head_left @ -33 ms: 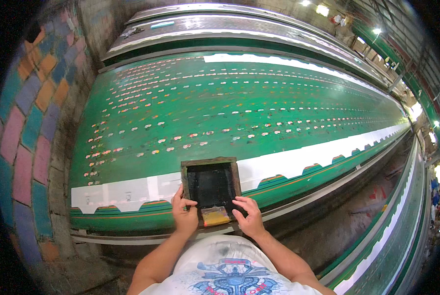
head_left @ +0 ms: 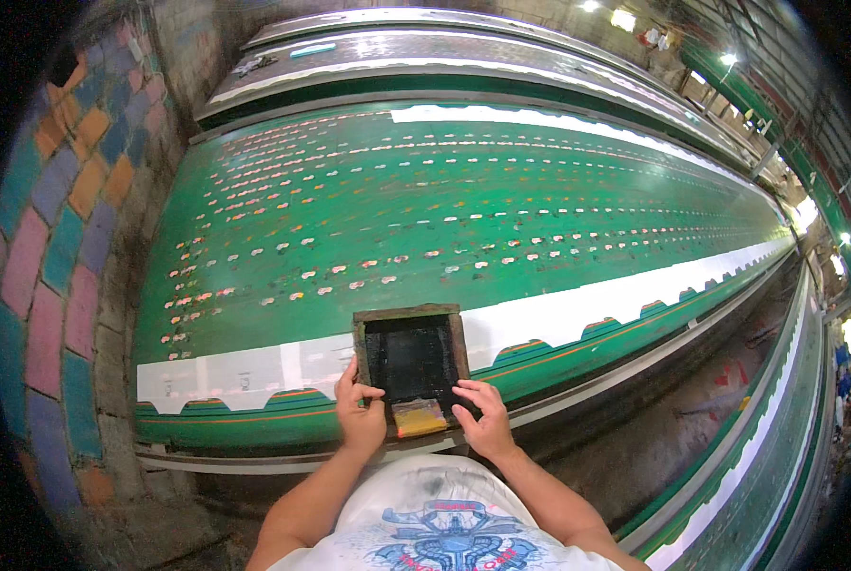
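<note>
At far left, a wall of rough rectangular blocks (head_left: 45,352) is painted pink, teal, purple and orange. Beside it spreads a long, smooth green table (head_left: 283,247) dotted with rows of small pale and orange marks; along its near edge lies a flat white strip (head_left: 297,360) with a notched, wavy border. The left hand (head_left: 361,419) pinches the left rail of a worn wooden frame (head_left: 408,312), which sits at the table's near edge, over the strip. The frame is a rectangle around a dark, glossy panel (head_left: 411,357), its slightly longer axis running away from the person, the far end leaning a little left. A yellow-stained flat piece (head_left: 420,419) lies crosswise at its near end. The right hand (head_left: 485,419) touches the near right corner, forefinger and thumb apart; I cannot tell whether it clamps the rail.
</note>
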The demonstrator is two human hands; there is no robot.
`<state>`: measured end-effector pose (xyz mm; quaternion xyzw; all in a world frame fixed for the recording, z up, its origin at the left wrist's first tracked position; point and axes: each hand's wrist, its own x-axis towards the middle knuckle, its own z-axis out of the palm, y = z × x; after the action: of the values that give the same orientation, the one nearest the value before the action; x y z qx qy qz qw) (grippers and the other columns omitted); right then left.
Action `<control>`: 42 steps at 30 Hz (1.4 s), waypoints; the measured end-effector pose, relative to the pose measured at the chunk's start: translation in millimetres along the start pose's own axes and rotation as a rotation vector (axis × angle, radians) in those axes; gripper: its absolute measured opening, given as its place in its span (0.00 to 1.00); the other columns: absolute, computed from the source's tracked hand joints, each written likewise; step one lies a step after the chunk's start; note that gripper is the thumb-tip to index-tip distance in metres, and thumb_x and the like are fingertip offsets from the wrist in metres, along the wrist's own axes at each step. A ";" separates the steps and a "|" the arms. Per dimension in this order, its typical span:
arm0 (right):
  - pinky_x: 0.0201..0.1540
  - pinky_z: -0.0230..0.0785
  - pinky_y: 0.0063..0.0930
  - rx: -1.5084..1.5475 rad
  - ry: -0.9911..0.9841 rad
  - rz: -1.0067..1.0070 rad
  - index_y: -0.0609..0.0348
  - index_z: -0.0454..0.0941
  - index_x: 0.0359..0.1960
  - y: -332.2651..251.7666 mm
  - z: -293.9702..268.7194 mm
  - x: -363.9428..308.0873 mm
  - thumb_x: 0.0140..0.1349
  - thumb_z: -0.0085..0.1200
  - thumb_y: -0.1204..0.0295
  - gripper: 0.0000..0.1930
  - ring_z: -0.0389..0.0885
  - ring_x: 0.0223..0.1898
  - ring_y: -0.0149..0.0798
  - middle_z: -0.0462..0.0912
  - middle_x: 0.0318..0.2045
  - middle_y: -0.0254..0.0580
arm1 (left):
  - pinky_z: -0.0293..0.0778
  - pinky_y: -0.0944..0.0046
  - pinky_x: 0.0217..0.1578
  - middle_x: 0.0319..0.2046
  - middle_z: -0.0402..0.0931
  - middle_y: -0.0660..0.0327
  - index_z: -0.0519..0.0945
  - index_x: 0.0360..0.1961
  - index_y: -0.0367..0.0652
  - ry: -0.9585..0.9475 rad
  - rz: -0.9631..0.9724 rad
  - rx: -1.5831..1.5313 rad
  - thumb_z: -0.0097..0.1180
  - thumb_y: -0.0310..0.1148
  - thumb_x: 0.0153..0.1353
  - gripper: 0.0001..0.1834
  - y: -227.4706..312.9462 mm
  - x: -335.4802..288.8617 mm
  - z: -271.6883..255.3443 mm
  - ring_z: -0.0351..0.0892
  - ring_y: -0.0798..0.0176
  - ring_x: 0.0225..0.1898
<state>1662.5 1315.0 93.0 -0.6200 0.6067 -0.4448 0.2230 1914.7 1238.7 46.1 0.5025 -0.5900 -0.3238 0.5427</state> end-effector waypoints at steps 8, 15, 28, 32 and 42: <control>0.72 0.74 0.53 -0.187 0.019 -0.210 0.58 0.91 0.57 57.9 -86.5 16.6 0.66 0.72 0.75 0.17 0.83 0.65 0.58 0.89 0.60 0.50 | 0.62 0.46 0.81 0.79 0.75 0.38 0.88 0.32 0.43 0.026 -0.090 -0.059 0.65 0.14 0.54 0.11 6.7 -5.2 108.7 0.73 0.40 0.81; 0.70 0.74 0.53 -0.200 -0.335 -0.453 0.57 0.89 0.58 50.3 -108.0 30.7 0.65 0.74 0.69 0.21 0.82 0.66 0.57 0.85 0.61 0.48 | 0.66 0.51 0.79 0.80 0.74 0.38 0.88 0.32 0.41 0.026 -0.245 -0.176 0.65 0.12 0.53 0.11 -0.9 -10.1 130.2 0.75 0.44 0.80; 0.59 0.79 0.49 -0.326 -0.665 -0.520 0.60 0.87 0.57 43.9 -104.5 85.8 0.58 0.63 0.79 0.23 0.85 0.53 0.55 0.88 0.49 0.48 | 0.65 0.50 0.80 0.80 0.74 0.37 0.87 0.31 0.43 0.024 -0.286 -0.210 0.65 0.11 0.51 0.12 -2.2 -9.5 139.0 0.74 0.44 0.81; 0.58 0.80 0.49 -0.325 -0.777 -0.429 0.63 0.88 0.53 53.0 -94.4 136.7 0.61 0.62 0.82 0.17 0.86 0.52 0.59 0.90 0.45 0.53 | 0.66 0.50 0.79 0.79 0.75 0.36 0.86 0.29 0.43 0.037 -0.256 -0.151 0.65 0.12 0.51 0.12 -6.4 -11.8 137.8 0.74 0.42 0.80; 0.61 0.80 0.52 -0.348 -0.404 -0.388 0.60 0.89 0.56 77.7 -51.6 200.9 0.61 0.60 0.85 0.20 0.85 0.54 0.61 0.90 0.49 0.53 | 0.62 0.42 0.79 0.79 0.75 0.38 0.86 0.28 0.45 0.002 -0.186 -0.054 0.66 0.16 0.51 0.09 -3.2 -10.7 137.2 0.73 0.38 0.78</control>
<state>1550.6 1124.8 112.0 -0.8286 0.4876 -0.2367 0.1404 1782.0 1225.5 12.1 0.5406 -0.5312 -0.3884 0.5241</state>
